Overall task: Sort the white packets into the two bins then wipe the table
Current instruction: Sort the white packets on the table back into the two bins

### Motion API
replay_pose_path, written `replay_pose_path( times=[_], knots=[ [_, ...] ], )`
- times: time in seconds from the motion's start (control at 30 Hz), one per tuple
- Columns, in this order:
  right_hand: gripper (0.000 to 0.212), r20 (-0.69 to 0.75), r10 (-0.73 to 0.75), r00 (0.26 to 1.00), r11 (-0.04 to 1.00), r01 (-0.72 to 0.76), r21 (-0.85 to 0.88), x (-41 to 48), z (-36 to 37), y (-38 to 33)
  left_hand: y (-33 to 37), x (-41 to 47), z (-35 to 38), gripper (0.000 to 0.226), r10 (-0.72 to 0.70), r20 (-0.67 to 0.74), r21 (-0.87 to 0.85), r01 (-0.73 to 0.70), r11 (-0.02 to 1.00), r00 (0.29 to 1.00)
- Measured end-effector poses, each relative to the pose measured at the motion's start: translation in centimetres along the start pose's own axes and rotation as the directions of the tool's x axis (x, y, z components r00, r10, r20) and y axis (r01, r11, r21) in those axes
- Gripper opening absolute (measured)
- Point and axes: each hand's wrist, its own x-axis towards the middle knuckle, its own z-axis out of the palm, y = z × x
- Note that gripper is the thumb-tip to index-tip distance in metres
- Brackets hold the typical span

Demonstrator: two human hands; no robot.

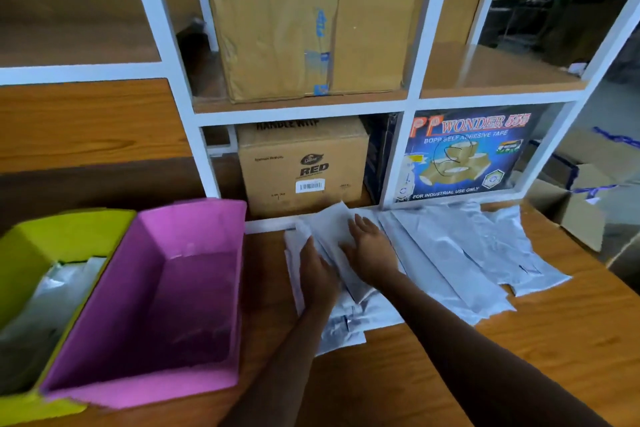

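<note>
Several white packets (460,253) lie spread over the wooden table (519,340), right of centre. My left hand (317,274) rests on the left part of the pile, fingers on a packet's edge. My right hand (369,248) lies flat with spread fingers on a packet (332,222) whose far end lifts off the pile. Whether either hand grips a packet is unclear. A pink bin (214,291) stands left of the hands and looks empty. Beside it at the far left, a yellow-green bin (20,253) holds several white packets (45,302).
A white-framed shelf unit (394,156) stands at the table's back with cardboard boxes (301,163) and a blue adhesive-tape carton (460,152). Open cardboard boxes (581,218) sit past the table's right edge. Bare wood shows in front of the packets.
</note>
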Motion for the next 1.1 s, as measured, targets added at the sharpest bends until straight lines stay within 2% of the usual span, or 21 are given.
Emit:
replay_pose_path(
  times=[0.07,0.1,0.13,0.23,0.27,0.33,0.4,0.47,0.57,0.63,0.73,0.87,1.0,1.1],
  knots=[
    [0.07,0.123,0.048,0.991,0.996,-0.038,-0.08,0.9,1.4,1.1,-2.2,0.5,2.0,0.07,0.023,-0.014,0.059,-0.022,0.998,1.0],
    [0.071,0.152,0.059,0.987,0.994,-0.044,-0.098,1.0,2.0,1.7,-2.9,0.9,2.6,0.073,0.006,-0.039,0.157,0.0,0.988,0.999],
    [0.07,0.169,0.059,0.984,0.994,-0.041,-0.106,1.0,2.4,2.1,-3.4,1.1,3.1,0.07,0.047,-0.08,0.292,-0.021,0.956,0.996],
    [0.056,0.145,0.01,0.989,0.993,0.008,-0.119,0.9,3.2,3.0,-3.5,1.1,3.1,0.087,-0.026,0.075,0.483,-0.014,0.876,0.997],
    [0.051,0.13,-0.007,0.992,0.993,0.022,-0.114,0.9,3.2,3.2,-3.7,1.2,3.0,0.088,-0.008,0.088,0.513,-0.039,0.858,0.996],
    [0.045,0.101,-0.022,0.995,0.995,0.031,-0.09,1.0,3.0,3.3,-4.5,1.9,3.1,0.069,0.032,0.127,0.575,-0.1,0.812,0.991],
    [0.043,0.061,-0.008,0.998,0.999,0.01,-0.035,1.0,2.6,3.3,-6.6,3.0,4.0,0.051,-0.045,0.203,0.497,-0.064,0.865,0.978],
    [0.042,0.003,0.044,0.999,0.996,-0.044,0.075,0.8,1.9,3.2,-5.4,2.9,2.7,0.045,0.033,0.209,0.488,-0.134,0.862,0.977],
    [0.043,-0.125,0.147,0.981,0.958,-0.11,0.267,-0.3,0.3,2.6,-2.9,2.5,1.3,0.049,0.148,0.254,0.404,-0.244,0.882,0.956],
    [0.046,-0.236,0.205,0.95,0.922,-0.107,0.372,-1.5,-0.7,2.1,-2.8,2.6,1.3,0.045,0.193,0.22,0.379,-0.266,0.886,0.956],
    [0.036,-0.379,0.289,0.879,0.889,-0.1,0.447,-4.0,-2.0,1.1,-2.6,2.0,1.1,0.039,0.317,0.132,0.29,-0.343,0.894,0.939],
    [0.04,-0.5,0.335,0.799,0.868,-0.055,0.494,-7.8,-3.4,-0.7,1.9,-1.0,-2.9,0.038,0.499,0.07,0.159,-0.504,0.849,0.864],
    [0.043,-0.497,0.368,0.786,0.826,-0.031,0.562,-10.4,-3.9,-2.9,4.5,-2.4,-9.0,0.039,0.589,0.022,0.161,-0.584,0.796,0.808],
    [0.045,-0.449,0.391,0.803,0.781,-0.032,0.623,-11.9,-4.0,-5.7,3.9,-2.6,-14.2,0.04,0.584,0.019,0.254,-0.569,0.783,0.812]
  ],
)
